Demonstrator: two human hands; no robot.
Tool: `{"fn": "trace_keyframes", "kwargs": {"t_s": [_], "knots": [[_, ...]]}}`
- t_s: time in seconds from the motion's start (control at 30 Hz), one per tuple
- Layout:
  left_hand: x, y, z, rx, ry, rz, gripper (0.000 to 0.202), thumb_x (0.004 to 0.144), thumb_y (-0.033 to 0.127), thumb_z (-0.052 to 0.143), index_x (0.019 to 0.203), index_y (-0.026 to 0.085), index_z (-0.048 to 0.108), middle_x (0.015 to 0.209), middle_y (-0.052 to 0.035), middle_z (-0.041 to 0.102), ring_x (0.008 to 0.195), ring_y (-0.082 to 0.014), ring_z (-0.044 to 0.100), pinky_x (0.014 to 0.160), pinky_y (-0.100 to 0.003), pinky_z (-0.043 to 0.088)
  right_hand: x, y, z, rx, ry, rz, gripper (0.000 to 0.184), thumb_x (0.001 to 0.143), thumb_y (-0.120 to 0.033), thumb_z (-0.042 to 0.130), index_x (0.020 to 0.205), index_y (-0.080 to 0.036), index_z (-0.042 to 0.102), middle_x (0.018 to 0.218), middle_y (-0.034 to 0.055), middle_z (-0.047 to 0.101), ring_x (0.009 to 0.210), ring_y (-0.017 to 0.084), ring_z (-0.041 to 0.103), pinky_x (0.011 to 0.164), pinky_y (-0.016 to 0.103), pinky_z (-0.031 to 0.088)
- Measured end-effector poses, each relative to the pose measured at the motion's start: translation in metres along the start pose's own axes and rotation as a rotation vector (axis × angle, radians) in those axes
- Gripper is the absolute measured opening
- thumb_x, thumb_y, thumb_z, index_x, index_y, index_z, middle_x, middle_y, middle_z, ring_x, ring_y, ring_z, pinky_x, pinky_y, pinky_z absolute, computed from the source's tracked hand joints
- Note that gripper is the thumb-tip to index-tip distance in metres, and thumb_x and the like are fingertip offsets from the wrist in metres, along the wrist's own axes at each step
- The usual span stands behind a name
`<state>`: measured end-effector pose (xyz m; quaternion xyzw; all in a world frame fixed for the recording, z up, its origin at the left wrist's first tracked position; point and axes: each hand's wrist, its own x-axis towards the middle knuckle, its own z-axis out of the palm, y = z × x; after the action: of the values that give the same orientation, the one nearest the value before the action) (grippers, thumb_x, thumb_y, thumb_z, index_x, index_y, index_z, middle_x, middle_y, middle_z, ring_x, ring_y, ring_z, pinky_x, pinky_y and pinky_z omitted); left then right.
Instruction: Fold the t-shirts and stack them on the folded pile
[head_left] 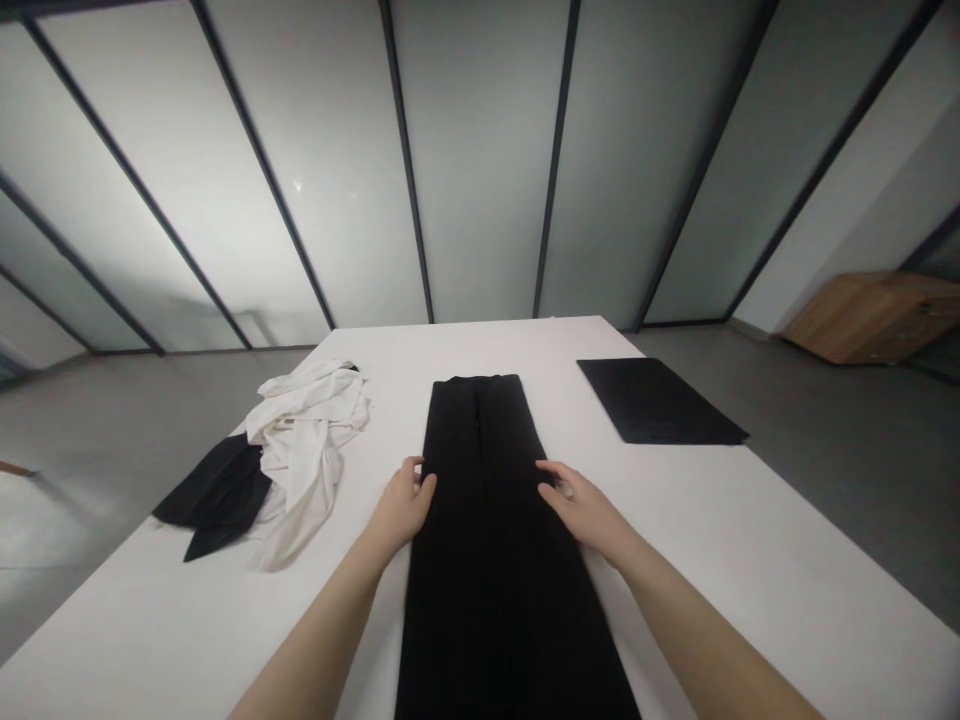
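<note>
Bare arms reach up from the bottom of the view to black trousers [487, 560], which lie flat on a white table [750, 580]. The trousers run long and straight down the middle of the table. Their legs point back at the person, and their waistband [475, 385] points away.

The left hand [401, 510] is at the left side of the trousers, with its fingers a little curled. The right hand [589, 515] is at the right side, with its fingers spread on the cloth. Both hands touch the trousers, but neither one is clenched or grasping. They look loose and open.

To the left of the trousers, near but not touching, is a messy heap of white cloth [307, 440]. A black cloth [217, 490] pokes out from under it, at the table's left edge. At the upper right of the table lies a flat black mat [660, 400], well apart from the trousers.

Past the table is a grey floor [847, 480]. A wooden cabinet [874, 317] sits at the far right, and tall frosted glass panels [480, 180] stand behind everything.
</note>
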<state>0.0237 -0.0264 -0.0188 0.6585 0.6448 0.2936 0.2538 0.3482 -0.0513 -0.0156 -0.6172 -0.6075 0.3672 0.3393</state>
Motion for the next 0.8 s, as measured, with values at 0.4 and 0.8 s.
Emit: {"fn": "trace_keyframes", "kwargs": {"t_s": [0.4,0.8], "knots": [[0.003,0.017,-0.008,-0.642,-0.107,-0.215,0.053,0.083,0.055,0.074,0.123,0.020,0.070,0.083,0.0002,0.067,0.070,-0.0142,0.060,0.060,-0.024,0.040,0.012,-0.003,-0.004,0.371,-0.048,0.100,0.040,0.089,-0.039,0.072,0.126,-0.024,0.077,0.135,0.0107,0.075,0.130,0.028,0.067,0.116,0.044,0.047],[0.021,0.009,-0.001,-0.927,-0.213,-0.280,0.044,0.083,0.047,0.085,0.116,0.018,0.080,0.131,-0.0123,0.077,0.125,-0.0266,0.069,0.103,-0.034,0.056,0.027,0.002,0.004,0.594,-0.094,0.212,0.038,0.097,-0.026,0.066,0.134,-0.021,0.072,0.132,0.0100,0.077,0.120,0.024,0.073,0.111,0.042,0.056]]}}
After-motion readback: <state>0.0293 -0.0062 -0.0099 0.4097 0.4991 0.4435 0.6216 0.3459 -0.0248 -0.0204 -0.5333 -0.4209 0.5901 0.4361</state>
